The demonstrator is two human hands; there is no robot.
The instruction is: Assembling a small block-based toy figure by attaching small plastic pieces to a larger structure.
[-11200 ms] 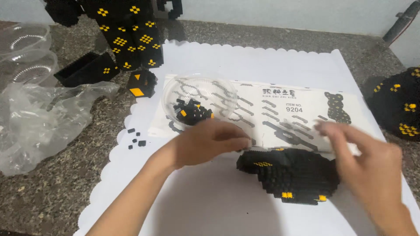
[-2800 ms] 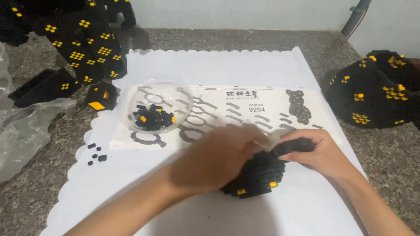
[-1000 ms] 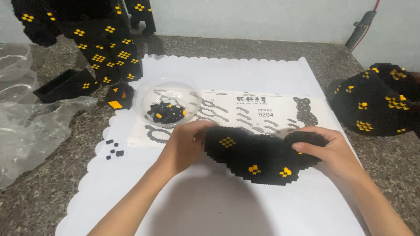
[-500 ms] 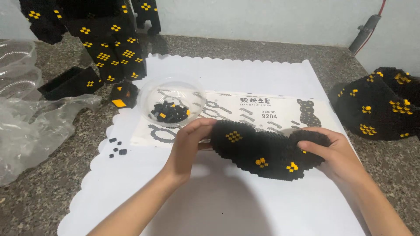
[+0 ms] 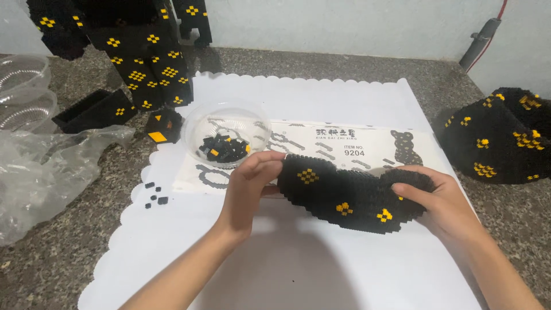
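We are at a speckled stone counter (image 5: 51,264) against a pale wall, with a white scalloped mat (image 5: 321,270) spread across it. Our left hand (image 5: 249,189) pinches the left end of a curved black brick piece (image 5: 350,192), thumb underneath and fingers curled over the top edge. Our right hand (image 5: 439,201) clasps the right end, where the fingers hide the tip of the piece. Its underside faces away from us, so we cannot make it out. The piece is built of tiny black bricks with three small yellow diamond patches, and we hold it just above the mat.

Behind the grip lies a printed instruction sheet (image 5: 367,146), partly covered. Beyond the left hand sits a clear bowl (image 5: 227,132) of loose bricks. Further left, crumpled clear plastic (image 5: 46,172) runs off the frame. A tall black brick build (image 5: 143,51) is cut off at the top, and a rounded black build (image 5: 499,138) sits past the right hand.
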